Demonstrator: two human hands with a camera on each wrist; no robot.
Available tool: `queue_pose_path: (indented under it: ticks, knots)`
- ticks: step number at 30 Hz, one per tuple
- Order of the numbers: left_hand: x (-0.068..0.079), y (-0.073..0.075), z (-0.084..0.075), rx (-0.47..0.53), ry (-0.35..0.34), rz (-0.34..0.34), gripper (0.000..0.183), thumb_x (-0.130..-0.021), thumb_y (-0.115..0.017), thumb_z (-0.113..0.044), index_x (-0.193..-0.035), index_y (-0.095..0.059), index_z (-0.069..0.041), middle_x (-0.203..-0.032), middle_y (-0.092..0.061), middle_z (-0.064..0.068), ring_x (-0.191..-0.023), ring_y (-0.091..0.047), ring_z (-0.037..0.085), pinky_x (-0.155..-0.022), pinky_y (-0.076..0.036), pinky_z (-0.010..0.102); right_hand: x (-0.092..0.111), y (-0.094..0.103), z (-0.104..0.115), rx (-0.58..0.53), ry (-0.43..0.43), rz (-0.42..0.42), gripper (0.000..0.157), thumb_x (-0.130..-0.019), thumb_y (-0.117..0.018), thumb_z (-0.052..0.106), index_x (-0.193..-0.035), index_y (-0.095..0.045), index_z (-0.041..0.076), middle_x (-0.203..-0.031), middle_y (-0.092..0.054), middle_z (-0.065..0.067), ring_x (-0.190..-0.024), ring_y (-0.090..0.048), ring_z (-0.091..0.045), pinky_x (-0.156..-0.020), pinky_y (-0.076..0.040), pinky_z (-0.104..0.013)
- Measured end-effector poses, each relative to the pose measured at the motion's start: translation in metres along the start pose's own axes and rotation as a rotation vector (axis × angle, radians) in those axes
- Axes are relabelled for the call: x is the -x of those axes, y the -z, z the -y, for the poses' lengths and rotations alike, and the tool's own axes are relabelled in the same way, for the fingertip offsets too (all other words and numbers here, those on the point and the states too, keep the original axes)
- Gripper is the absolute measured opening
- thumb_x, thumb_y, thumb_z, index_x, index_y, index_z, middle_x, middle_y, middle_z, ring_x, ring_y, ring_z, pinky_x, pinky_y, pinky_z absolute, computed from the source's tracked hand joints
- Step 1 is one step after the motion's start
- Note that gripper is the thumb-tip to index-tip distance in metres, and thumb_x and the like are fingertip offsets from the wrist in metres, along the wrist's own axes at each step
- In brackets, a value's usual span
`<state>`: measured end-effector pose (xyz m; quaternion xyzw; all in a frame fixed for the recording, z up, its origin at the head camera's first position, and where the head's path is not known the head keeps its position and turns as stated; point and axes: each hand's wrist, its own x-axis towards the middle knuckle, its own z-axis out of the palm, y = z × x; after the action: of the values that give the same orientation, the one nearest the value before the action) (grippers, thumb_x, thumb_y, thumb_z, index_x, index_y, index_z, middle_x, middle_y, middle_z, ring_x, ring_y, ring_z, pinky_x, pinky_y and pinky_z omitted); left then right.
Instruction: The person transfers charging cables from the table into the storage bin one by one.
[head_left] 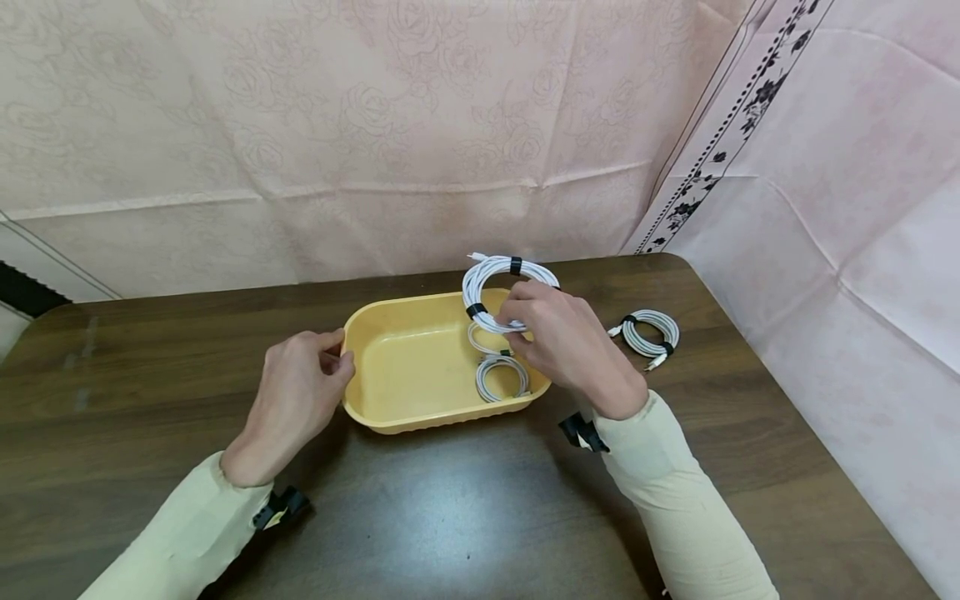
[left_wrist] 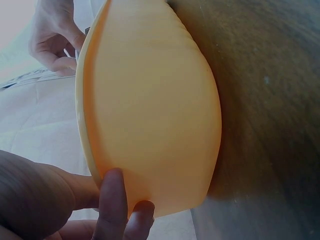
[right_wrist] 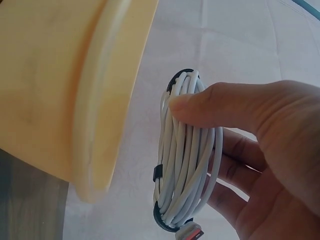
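Observation:
My right hand (head_left: 562, 337) pinches a coiled white cable (head_left: 487, 279) with black ties, held above the right end of a yellow plastic basin (head_left: 397, 425). In the right wrist view the thumb presses on the side of the cable coil (right_wrist: 187, 150), with the other fingers behind it; a plug end hangs at its bottom. My left hand (head_left: 296, 400) grips the basin's left rim, thumb and fingertips on either side of the wall, as the left wrist view shows from the basin's outer side (left_wrist: 155, 110). Inside the basin at the right lies a smaller coiled cable (head_left: 501, 379).
Another white coiled cable (head_left: 651, 335) with black ties lies on the brown wooden table (head_left: 442, 517), right of the basin. Pink patterned cloth (head_left: 337, 150) hangs behind the table's back edge and along its right side.

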<state>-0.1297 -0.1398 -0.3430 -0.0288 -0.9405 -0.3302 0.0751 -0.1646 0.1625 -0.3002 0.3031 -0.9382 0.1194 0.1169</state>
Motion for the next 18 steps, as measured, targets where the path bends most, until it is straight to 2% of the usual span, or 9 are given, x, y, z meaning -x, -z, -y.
queue_pose_path:
  ticks: [18]
  knots:
    - [0.0008, 0.0004, -0.0009, -0.008, 0.006, 0.001, 0.039, -0.096, -0.061, -0.011, -0.129, -0.065, 0.009, -0.1, -0.072, 0.022, -0.079, -0.066, 0.025, -0.052, -0.05, 0.023, 0.0, -0.0036, 0.0044, -0.007, 0.054, -0.021, 0.011, -0.087, -0.076, 0.009, -0.097, -0.078, 0.014, -0.101, -0.069, 0.002, -0.094, -0.066, -0.014, -0.07, -0.056, -0.036]
